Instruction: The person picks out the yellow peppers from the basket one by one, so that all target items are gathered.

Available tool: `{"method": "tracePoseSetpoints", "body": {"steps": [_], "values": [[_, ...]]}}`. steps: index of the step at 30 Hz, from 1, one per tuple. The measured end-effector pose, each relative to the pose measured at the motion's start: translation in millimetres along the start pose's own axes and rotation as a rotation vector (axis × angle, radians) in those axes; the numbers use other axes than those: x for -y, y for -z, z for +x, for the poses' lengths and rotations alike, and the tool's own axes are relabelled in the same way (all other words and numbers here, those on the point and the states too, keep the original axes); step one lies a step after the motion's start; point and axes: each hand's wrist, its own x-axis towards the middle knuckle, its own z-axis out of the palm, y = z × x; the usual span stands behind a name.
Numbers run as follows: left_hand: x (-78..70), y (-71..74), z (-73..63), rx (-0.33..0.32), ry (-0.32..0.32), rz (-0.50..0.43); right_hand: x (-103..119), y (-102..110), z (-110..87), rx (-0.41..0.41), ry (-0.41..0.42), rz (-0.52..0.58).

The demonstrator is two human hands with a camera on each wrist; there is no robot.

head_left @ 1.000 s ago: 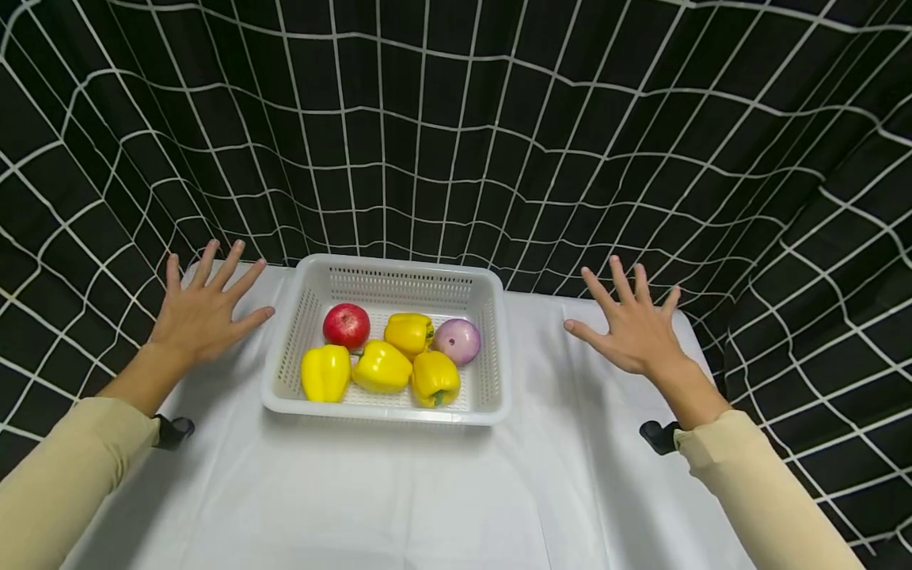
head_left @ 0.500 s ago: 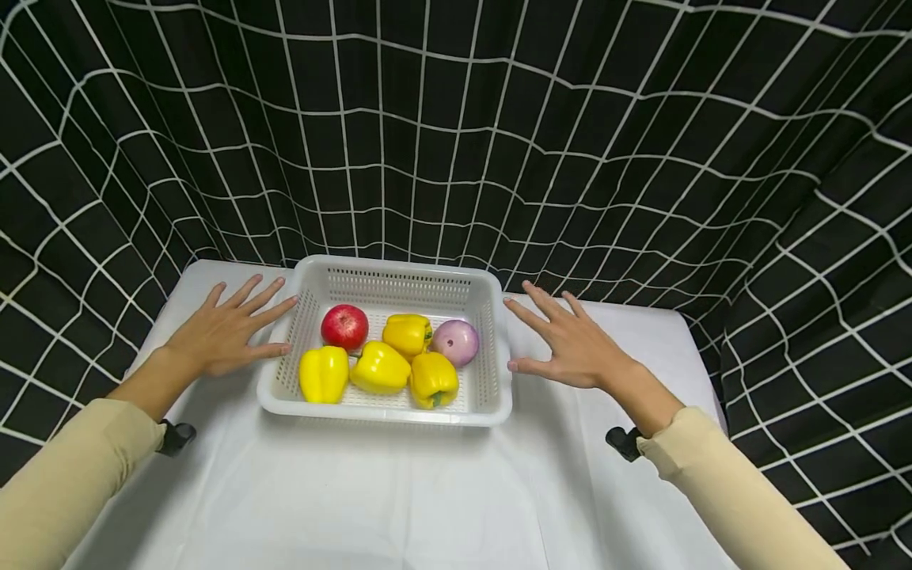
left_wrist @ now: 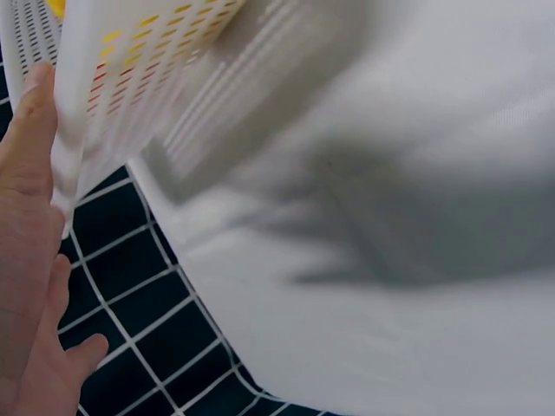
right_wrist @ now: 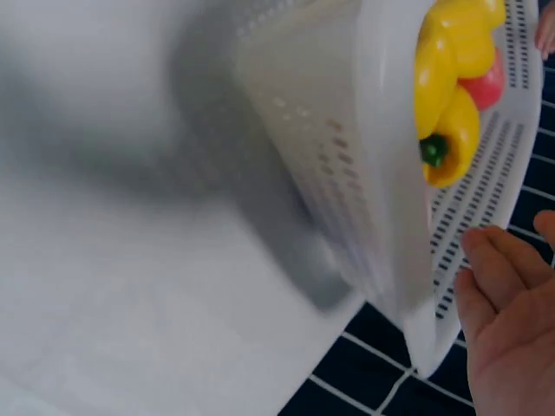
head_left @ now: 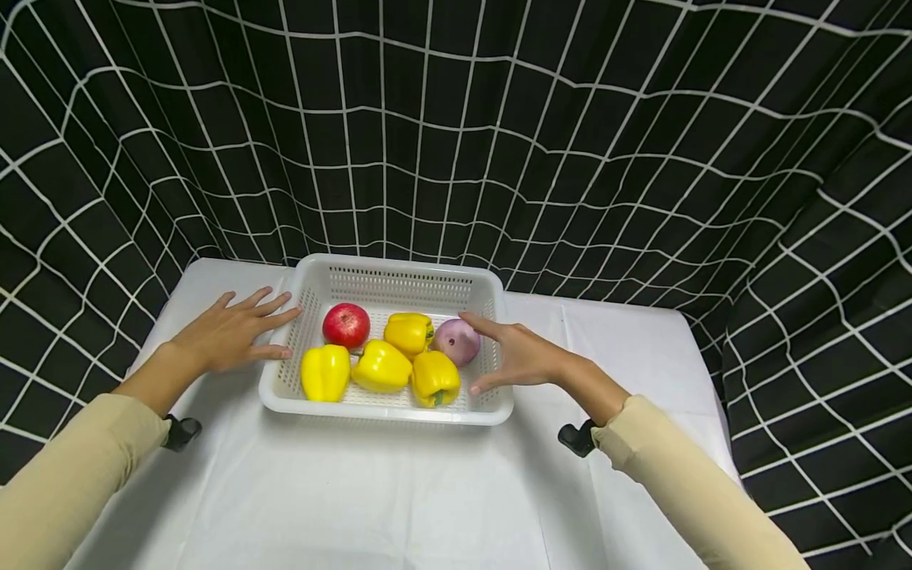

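A white perforated plastic basket [head_left: 385, 412] holds several yellow bell peppers [head_left: 382, 367], a red round fruit [head_left: 346, 325] and a purple onion [head_left: 459, 344]. My left hand [head_left: 224, 336] has its fingers spread at the basket's left rim, the fingertips overlapping the rim. Over the right rim reaches my right hand [head_left: 527, 354], thumb and index finger parted on either side of the onion's right end, gripping nothing. In the right wrist view, its fingers [right_wrist: 494, 260] are loosely bent beside the basket wall. The left wrist view has the left thumb [left_wrist: 39, 113] close along the rim.
White cloth [head_left: 399, 491] covers the table under the basket. A black curtain with a white grid [head_left: 442, 142] hangs behind and at both sides. Black wrist mounts [head_left: 575, 439] stick out below the sleeves.
My right hand has come left from the table's right side to over the basket's right rim. The left hand has moved slightly right and nearer, to the left rim. The basket's contents look unmoved.
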Motion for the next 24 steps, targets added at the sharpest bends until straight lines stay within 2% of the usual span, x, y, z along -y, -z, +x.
{"method": "tracePoseSetpoints", "body": {"steps": [8, 14, 18, 24], "values": [[-4.2, 4.3, 1.8, -0.003, -0.005, -0.025, 3, -8, 21.0, 0.159, -0.002, 0.295], [-4.2, 4.4, 3.0, -0.005, 0.000, -0.041, 0, -14, 35.7, 0.224, -0.015, 0.469], [-4.3, 4.3, 2.5, 0.001, 0.003, -0.054, -1, -18, 43.6, 0.245, -0.063, 0.486], [-4.8, 3.3, 2.3, 0.008, 0.012, -0.071, 2, -22, 52.6, 0.261, -0.118, 0.373]]}}
